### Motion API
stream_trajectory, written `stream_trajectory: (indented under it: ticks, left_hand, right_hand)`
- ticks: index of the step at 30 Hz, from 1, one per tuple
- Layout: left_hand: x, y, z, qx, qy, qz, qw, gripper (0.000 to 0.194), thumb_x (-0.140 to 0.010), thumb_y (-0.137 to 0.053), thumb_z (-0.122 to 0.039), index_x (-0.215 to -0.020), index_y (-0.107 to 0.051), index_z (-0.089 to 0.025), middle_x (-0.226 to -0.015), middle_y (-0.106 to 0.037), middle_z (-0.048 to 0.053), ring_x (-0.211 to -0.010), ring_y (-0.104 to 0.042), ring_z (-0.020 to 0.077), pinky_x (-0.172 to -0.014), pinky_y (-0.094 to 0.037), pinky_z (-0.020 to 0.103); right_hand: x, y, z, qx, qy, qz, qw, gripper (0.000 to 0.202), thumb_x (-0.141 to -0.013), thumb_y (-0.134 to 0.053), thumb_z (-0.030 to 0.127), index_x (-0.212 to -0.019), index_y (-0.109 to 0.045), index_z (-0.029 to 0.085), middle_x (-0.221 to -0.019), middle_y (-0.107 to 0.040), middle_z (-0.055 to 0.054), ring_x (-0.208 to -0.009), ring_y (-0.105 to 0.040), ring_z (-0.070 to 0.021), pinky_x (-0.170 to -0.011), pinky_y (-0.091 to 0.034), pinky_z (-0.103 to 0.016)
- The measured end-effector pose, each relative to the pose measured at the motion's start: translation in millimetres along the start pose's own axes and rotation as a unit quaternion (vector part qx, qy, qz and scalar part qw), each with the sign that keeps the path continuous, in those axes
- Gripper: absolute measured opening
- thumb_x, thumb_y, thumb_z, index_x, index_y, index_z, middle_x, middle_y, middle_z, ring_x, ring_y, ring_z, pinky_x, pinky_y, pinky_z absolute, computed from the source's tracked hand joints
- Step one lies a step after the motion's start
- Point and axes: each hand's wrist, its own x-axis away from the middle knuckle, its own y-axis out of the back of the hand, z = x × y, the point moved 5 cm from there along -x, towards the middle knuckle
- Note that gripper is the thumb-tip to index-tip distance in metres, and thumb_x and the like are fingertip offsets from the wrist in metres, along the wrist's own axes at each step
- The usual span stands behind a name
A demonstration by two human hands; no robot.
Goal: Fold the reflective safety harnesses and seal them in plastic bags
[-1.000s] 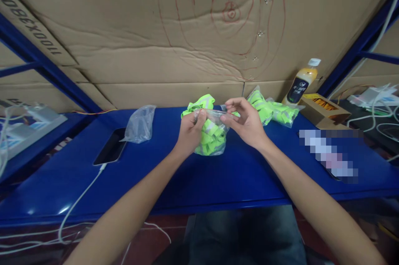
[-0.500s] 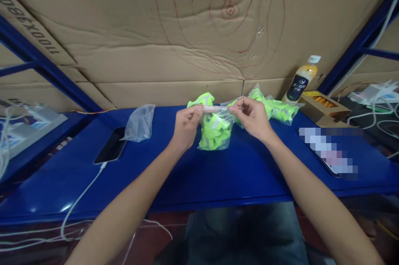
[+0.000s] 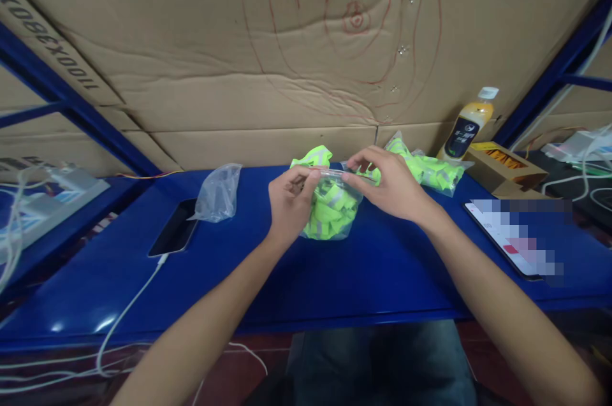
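Left hand (image 3: 289, 199) pinching bag (image 3: 332, 211) by rim (image 3: 331, 173); right hand (image 3: 392, 184) touching it, fingers narrow, grip unclear. Below fingers, bag looking light, soft, slippery; rim suiting pinching.

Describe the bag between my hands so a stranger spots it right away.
Find the blue table before the cardboard wall. At its middle, between the left hand and right hand, is a clear bag of grey-banded, bright green material. Unlike the bagged green stuff near the bottle, this one has its top edge pinched by the left hand.
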Motion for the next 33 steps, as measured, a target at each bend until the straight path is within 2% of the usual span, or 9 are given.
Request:
stream_trajectory:
  ticks: [3,5,8,10,13,18,22,30,33]
  left_hand:
    - [1,-1.2,-8,-0.027,-0.034,0.014,0.999,0.025,-0.096,-0.079,-0.043,-0.085,-0.077,-0.020,-0.096,-0.082,0.007,-0.094,-0.078,0.0211,-0.096,-0.059,0.036]
    - [1,-1.0,-9,-0.040,-0.045,0.018,0.998,0.026,-0.097,-0.078,-0.044,-0.085,-0.077,-0.020,-0.091,-0.082,0.006,-0.088,-0.077,0.0198,-0.089,-0.059,0.034]
    - [0,-2.5,-6,-0.024,-0.038,0.039,0.998,0.027,-0.096,-0.080,-0.045,-0.088,-0.077,-0.020,-0.086,-0.081,0.006,-0.080,-0.075,0.0178,-0.078,-0.058,0.029]
    - [0,-5.3,-5,0.004,-0.029,0.058,0.998,0.025,-0.094,-0.083,-0.044,-0.096,-0.079,-0.020,-0.094,-0.082,0.007,-0.087,-0.077,0.0186,-0.083,-0.060,0.030]
    - [2,-6.9,-7,0.005,-0.038,0.052,0.998,0.023,-0.094,-0.082,-0.042,-0.102,-0.080,-0.020,-0.103,-0.082,0.009,-0.097,-0.078,0.0206,-0.089,-0.061,0.032]
    - [5,-4.4,-13,-0.024,-0.051,0.022,0.998,0.022,-0.096,-0.081,-0.042,-0.096,-0.080,-0.020,-0.091,-0.081,0.007,-0.085,-0.076,0.0182,-0.079,-0.060,0.029]
    - [5,-1.7,-15,-0.032,-0.048,0.004,0.998,0.029,-0.093,-0.083,-0.047,-0.088,-0.077,-0.019,-0.086,-0.078,0.006,-0.077,-0.073,0.0161,-0.074,-0.057,0.028]
    - [-2,-7.0,-12,-0.003,-0.040,0.075,0.996,0.027,-0.091,-0.085,-0.045,-0.097,-0.079,-0.020,-0.091,-0.078,0.006,-0.084,-0.073,0.0170,-0.079,-0.057,0.028]
    - [-2,-3.9,-10,-0.015,-0.033,0.053,0.998,0.029,-0.092,-0.084,-0.047,-0.090,-0.077,-0.020,-0.082,-0.075,0.004,-0.074,-0.068,0.0149,-0.071,-0.054,0.027]
  right_hand:
    - [-17,-10,8,-0.023,0.011,0.094,0.995,0.020,-0.096,-0.074,0.036,-0.086,-0.068,0.020,-0.077,-0.071,-0.002,-0.069,-0.061,-0.0150,-0.067,-0.043,-0.031]
    - [-24,-17,4,-0.082,-0.010,0.138,0.987,0.016,-0.093,-0.074,0.032,-0.087,-0.066,0.020,-0.071,-0.067,0.001,-0.063,-0.057,-0.0133,-0.061,-0.041,-0.029]
    - [-25,-26,-8,-0.182,-0.042,0.173,0.967,0.022,-0.092,-0.077,0.039,-0.093,-0.066,0.020,-0.071,-0.063,0.002,-0.061,-0.051,-0.0121,-0.057,-0.039,-0.028]
    - [-22,-28,-14,-0.213,-0.043,0.164,0.962,0.027,-0.094,-0.075,0.044,-0.088,-0.066,0.019,-0.070,-0.059,0.002,-0.062,-0.047,-0.0114,-0.058,-0.038,-0.027]
    - [-18,-27,-15,-0.193,-0.025,0.122,0.973,0.028,-0.096,-0.073,0.042,-0.082,-0.066,0.019,-0.069,-0.057,0.002,-0.063,-0.045,-0.0108,-0.060,-0.038,-0.027]
    - [-15,-23,-3,-0.127,0.007,0.100,0.987,0.018,-0.095,-0.070,0.028,-0.081,-0.066,0.018,-0.068,-0.059,0.003,-0.061,-0.047,-0.0098,-0.059,-0.037,-0.026]
    - [-13,-22,2,-0.124,0.007,0.083,0.989,0.018,-0.093,-0.074,0.029,-0.080,-0.067,0.019,-0.066,-0.060,0.003,-0.059,-0.047,-0.0100,-0.058,-0.037,-0.026]
    - [-11,-23,1,-0.110,0.050,0.054,0.991,0.016,-0.098,-0.068,0.028,-0.084,-0.068,0.019,-0.070,-0.061,0.003,-0.063,-0.049,-0.0109,-0.061,-0.038,-0.027]
    - [-11,-23,-3,-0.125,0.017,0.076,0.989,0.016,-0.095,-0.072,0.032,-0.087,-0.069,0.019,-0.069,-0.060,0.003,-0.061,-0.049,-0.0113,-0.059,-0.038,-0.027]
